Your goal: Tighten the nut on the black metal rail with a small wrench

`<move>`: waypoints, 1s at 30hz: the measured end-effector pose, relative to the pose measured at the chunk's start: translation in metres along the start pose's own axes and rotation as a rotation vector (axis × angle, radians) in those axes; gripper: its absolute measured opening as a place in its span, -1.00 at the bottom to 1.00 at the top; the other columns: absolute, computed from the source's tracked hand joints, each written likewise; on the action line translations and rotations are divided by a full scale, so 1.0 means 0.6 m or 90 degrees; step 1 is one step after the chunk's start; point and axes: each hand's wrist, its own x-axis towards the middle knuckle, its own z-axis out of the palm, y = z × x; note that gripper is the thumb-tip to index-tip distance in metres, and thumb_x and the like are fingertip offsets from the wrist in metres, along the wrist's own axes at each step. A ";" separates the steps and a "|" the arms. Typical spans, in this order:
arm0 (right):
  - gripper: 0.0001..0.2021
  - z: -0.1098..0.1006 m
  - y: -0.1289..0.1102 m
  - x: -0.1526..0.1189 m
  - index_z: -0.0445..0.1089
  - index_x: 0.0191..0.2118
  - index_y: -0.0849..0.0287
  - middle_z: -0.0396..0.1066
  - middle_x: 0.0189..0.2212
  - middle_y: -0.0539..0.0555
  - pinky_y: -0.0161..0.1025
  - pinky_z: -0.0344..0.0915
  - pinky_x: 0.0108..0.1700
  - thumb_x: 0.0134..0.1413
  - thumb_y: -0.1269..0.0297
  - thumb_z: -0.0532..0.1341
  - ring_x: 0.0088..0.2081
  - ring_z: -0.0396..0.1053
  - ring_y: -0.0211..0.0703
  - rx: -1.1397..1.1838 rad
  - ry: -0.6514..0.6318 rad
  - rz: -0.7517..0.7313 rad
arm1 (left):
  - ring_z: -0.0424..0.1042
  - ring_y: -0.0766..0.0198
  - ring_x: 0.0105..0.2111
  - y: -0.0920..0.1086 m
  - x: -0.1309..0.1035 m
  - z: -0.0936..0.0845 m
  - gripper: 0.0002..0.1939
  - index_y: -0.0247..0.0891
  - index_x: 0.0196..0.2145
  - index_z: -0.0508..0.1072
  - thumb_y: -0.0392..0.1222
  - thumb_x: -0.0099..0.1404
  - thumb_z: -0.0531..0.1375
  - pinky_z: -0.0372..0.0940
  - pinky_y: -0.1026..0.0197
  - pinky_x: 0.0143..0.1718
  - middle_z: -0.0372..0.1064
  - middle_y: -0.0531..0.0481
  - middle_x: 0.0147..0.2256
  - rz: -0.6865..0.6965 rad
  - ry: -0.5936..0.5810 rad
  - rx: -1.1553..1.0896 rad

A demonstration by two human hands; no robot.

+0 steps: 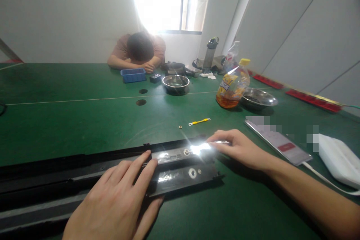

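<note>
A long black metal part [177, 178] lies on the green table, running from the left edge to the middle. My left hand [123, 191] rests over it, fingers on top and thumb at the near edge, holding it. My right hand [234, 146] is closed round a shiny metal tool [202, 148], whose end reaches a nut [186, 152] on the far strip of the part. A washer-like ring [192, 173] and a small hole show on the near strip. Beyond the part lie a yellow wire with ring ends [200, 122] and a small brass-coloured nut [180, 127].
A phone [278, 140] with a white cable and a white block [339, 159] lie at the right. Farther back stand a bottle [232, 86], metal bowls [176, 83] and a blue tray [133, 75]. A person [139, 50] leans on the table's far side.
</note>
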 end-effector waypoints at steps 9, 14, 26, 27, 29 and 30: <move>-0.66 0.000 0.000 0.000 0.70 -0.08 0.11 0.68 -0.07 0.15 -0.03 0.41 0.06 0.28 -0.02 0.31 -0.04 0.58 0.12 0.003 -0.007 0.004 | 0.51 -0.01 0.02 0.000 -0.002 0.000 -0.36 -0.14 0.29 0.38 0.16 0.35 0.21 0.43 -0.07 -0.01 0.45 -0.10 0.25 0.004 0.007 0.000; -0.64 0.000 0.000 0.000 0.70 -0.10 0.09 0.68 -0.07 0.15 -0.01 0.41 0.07 0.26 -0.06 0.31 -0.03 0.58 0.14 -0.002 -0.008 0.004 | 0.51 0.00 0.02 0.001 -0.002 -0.001 -0.37 -0.13 0.30 0.37 0.16 0.36 0.20 0.42 -0.06 -0.01 0.45 -0.09 0.25 -0.001 0.004 0.002; -0.65 0.000 -0.001 0.000 0.70 -0.09 0.11 0.67 -0.06 0.17 0.01 0.40 0.08 0.28 -0.02 0.30 -0.02 0.57 0.15 0.002 -0.007 0.004 | 0.52 -0.01 0.01 0.001 0.002 -0.002 -0.37 -0.15 0.28 0.38 0.15 0.35 0.21 0.43 -0.07 -0.02 0.46 -0.11 0.24 0.002 0.009 0.005; -0.65 0.000 0.000 0.000 0.69 -0.08 0.11 0.67 -0.05 0.16 0.01 0.40 0.08 0.29 -0.02 0.29 -0.02 0.57 0.15 -0.002 -0.009 0.000 | 0.52 -0.01 0.01 0.001 0.001 -0.002 -0.37 -0.15 0.28 0.39 0.15 0.35 0.21 0.42 -0.07 -0.02 0.46 -0.11 0.24 0.002 0.009 0.005; -0.65 0.000 0.000 0.000 0.69 -0.06 0.10 0.66 -0.04 0.15 -0.01 0.39 0.08 0.31 -0.01 0.28 -0.01 0.57 0.13 -0.008 -0.015 -0.008 | 0.52 -0.01 0.01 0.001 0.000 -0.002 -0.37 -0.15 0.29 0.38 0.15 0.35 0.21 0.42 -0.07 -0.02 0.46 -0.11 0.24 0.004 0.011 0.005; -0.65 0.000 0.000 0.000 0.69 -0.05 0.10 0.66 -0.03 0.15 -0.01 0.39 0.08 0.32 -0.01 0.28 -0.01 0.57 0.13 -0.009 -0.016 -0.011 | 0.52 -0.01 0.01 0.001 -0.001 -0.002 -0.37 -0.15 0.28 0.39 0.15 0.35 0.21 0.42 -0.07 -0.02 0.46 -0.11 0.24 0.004 0.010 0.004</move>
